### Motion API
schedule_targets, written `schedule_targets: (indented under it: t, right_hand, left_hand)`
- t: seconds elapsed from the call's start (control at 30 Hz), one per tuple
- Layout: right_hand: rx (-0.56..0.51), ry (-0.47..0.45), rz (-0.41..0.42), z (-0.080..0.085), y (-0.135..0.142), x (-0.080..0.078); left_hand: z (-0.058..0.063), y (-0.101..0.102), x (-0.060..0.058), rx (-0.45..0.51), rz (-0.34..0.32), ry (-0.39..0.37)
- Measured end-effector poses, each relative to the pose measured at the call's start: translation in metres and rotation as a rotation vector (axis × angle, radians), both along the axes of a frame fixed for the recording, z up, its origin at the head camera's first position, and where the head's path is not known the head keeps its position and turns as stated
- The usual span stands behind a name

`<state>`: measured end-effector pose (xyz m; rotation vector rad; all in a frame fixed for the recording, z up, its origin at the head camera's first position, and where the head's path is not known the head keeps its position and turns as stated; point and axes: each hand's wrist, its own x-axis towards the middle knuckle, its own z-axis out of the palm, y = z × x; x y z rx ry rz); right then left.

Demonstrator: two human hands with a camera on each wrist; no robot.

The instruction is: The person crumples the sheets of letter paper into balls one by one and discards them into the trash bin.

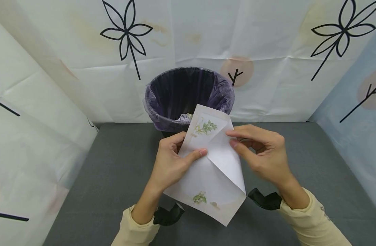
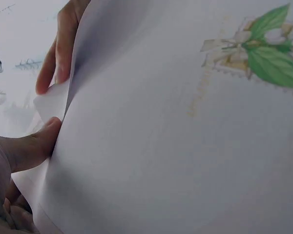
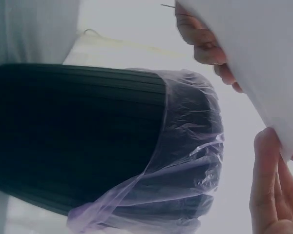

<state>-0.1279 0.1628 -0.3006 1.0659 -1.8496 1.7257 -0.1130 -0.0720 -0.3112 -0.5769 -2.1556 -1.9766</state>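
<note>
Our left fingers pinch the paper, thumb pressed on its upper face and the rest tucked beneath; that left hand point(image 1: 170, 165) is on the near side of the bin point(image 3: 78, 141). Our right hand point(image 1: 266, 150), also nearer us than the bin, grips the paper's edge between thumb and forefinger.

The paper point(image 1: 217, 176) is held up in front of the bin, its top end overlapping the bin's near rim in the head view. It has a slanting fold, with printed leaves showing on it. We judge it very light and limp, stiff enough to stand out between two grips but ready to bend, crease or tear if pulled unevenly. It looks smooth, so we would expect a little slip and take hold with flat fingers, best along the fold or the doubled edge, where it should be firmest.

Beyond it, a thin purple liner point(image 1: 220, 94) covers the bin's rim, and crumpled scraps point(image 1: 184, 117) lie inside the bin. Around the bin's near side spreads the dark grey surface point(image 1: 120, 164), and behind the bin hangs a patterned cloth point(image 1: 92, 85)
</note>
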Motion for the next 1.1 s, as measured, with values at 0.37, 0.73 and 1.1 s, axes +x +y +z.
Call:
schedule_targets:
  t: [0.37, 0.73, 1.1]
  right_hand:
    - [0.038, -0.281, 0.112, 0.005, 0.01, -0.003]
    - [0.081, -0.395, 0.146, 0.008, 0.017, 0.001]
    - [-0.027, -0.294, 0.115, 0.0, 0.014, -0.001]
  left_hand:
    - [-0.004, -0.003, -0.004, 0.025, -0.062, -0.065]
    - [-0.006, 0.0, -0.003, 0.072, -0.041, -0.11]
    - [-0.01, -0.001, -0.007, 0.063, -0.116, -0.119]
